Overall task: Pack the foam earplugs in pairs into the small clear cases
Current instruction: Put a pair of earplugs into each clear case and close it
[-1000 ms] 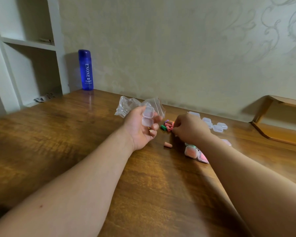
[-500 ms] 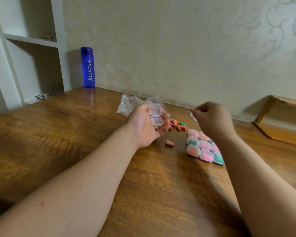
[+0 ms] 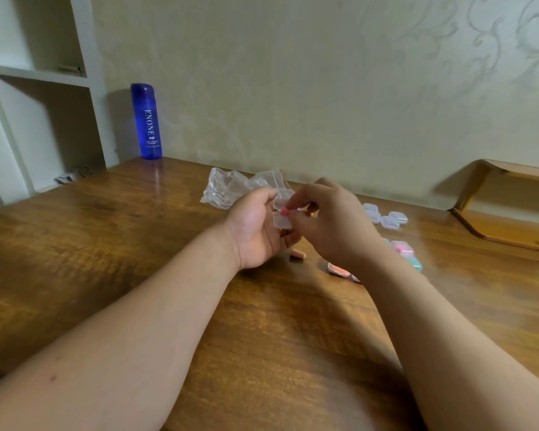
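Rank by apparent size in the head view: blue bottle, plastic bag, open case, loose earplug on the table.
1. blue bottle and plastic bag: near alike, bottle taller, bag wider and partly hidden; unranked.
2. open case in the left hand.
3. loose earplug.

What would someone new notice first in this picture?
The two hands close together above the wooden table: the left hand holds an open clear case while the right hand pinches a pink earplug at it. Next, the tall blue bottle standing far left by the wall.
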`<state>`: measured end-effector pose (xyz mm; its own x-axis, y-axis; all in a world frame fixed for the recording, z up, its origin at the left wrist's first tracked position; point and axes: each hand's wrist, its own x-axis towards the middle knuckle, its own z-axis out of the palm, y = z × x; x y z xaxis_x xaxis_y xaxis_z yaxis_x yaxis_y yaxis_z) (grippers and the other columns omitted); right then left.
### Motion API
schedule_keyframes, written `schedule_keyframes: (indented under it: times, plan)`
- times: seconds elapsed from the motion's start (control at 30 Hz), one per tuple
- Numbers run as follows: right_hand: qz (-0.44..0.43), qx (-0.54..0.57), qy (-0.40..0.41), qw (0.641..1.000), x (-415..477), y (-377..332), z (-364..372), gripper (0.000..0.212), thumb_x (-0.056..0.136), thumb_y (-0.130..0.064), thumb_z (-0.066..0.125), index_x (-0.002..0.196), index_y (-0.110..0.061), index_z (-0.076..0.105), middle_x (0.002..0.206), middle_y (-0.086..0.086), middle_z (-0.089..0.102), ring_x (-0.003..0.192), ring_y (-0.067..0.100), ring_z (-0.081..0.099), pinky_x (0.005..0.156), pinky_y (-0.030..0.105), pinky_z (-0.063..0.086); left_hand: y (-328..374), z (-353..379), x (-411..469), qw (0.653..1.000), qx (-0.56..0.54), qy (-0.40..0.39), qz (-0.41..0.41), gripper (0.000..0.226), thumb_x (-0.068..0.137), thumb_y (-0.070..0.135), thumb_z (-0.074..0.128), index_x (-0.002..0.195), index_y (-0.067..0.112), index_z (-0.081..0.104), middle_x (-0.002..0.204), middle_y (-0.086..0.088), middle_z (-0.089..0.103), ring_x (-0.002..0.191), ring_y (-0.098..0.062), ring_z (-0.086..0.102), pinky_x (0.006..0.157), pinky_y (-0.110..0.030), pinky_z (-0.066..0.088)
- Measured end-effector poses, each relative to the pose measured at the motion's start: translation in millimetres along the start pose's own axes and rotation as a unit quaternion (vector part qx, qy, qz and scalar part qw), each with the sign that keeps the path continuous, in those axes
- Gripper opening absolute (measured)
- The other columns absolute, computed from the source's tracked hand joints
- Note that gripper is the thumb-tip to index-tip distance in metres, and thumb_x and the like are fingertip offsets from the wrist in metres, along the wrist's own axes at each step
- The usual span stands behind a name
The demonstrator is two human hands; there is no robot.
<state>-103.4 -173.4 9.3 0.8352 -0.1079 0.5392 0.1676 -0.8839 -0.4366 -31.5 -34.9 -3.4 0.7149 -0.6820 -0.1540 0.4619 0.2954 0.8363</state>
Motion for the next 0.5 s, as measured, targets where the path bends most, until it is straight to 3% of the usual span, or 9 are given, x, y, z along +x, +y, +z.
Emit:
schedule_keyframes:
  times: [0.07,0.17,0.3,0.43,0.5]
  plan:
    - [-0.001,-0.019,-0.014,1.000,-0.5,1.5,1.2,0.013,0.095,-0.021,0.071,0.101,-0.030,0.079,0.104,-0.011,0.059,0.096,0.008,0.058,0.072,0.021,0.042,-0.5,-0.2,0.3,1.000,0.011,-0.005,-0.003,0.050,0.114,0.040,0.029,0.136,0.008,0.062,0.091,-0.009,0.072,0.072,-0.017,0.067,0.075,-0.034,0.056]
    - [-0.009,-0.051,-0.027,0.998,-1.5,2.0,2.4,0.012,0.095,-0.025,0.070,0.102,-0.031,0.078,0.101,-0.012,0.054,0.098,0.009,0.054,0.071,0.022,0.040,-1.8,0.5,1.1,1.000,0.018,-0.007,-0.006,0.049,0.114,0.039,0.029,0.127,0.009,0.065,0.090,-0.009,0.066,0.073,-0.017,0.060,0.077,-0.035,0.052]
    - [-0.003,-0.011,-0.027,1.000,-1.3,3.9,3.5,0.009,0.095,-0.034,0.074,0.102,-0.034,0.079,0.100,-0.012,0.055,0.096,0.005,0.057,0.074,0.024,0.044,-2.2,-1.5,4.3,1.000,0.015,-0.003,-0.003,0.053,0.114,0.040,0.029,0.140,0.005,0.060,0.090,-0.009,0.069,0.070,-0.015,0.054,0.078,-0.035,0.052]
    - [0.050,0.032,0.042,0.997,3.5,11.9,-1.0,0.017,0.097,-0.022,0.065,0.103,-0.029,0.079,0.104,-0.008,0.066,0.095,0.009,0.064,0.078,0.030,0.051,-0.7,-0.5,5.7,0.999,0.004,0.034,0.013,0.044,0.112,0.037,0.035,0.129,0.007,0.062,0.091,-0.011,0.068,0.058,-0.014,0.062,0.067,-0.030,0.054]
    - [0.099,0.029,0.081,0.991,7.7,23.0,-6.2,0.020,0.098,-0.019,0.061,0.104,-0.025,0.079,0.102,-0.006,0.072,0.093,0.013,0.066,0.080,0.033,0.053,0.5,-1.3,6.3,0.997,0.001,0.068,0.024,0.045,0.111,0.037,0.038,0.131,0.005,0.063,0.100,-0.014,0.071,0.062,-0.016,0.066,0.060,-0.028,0.056]
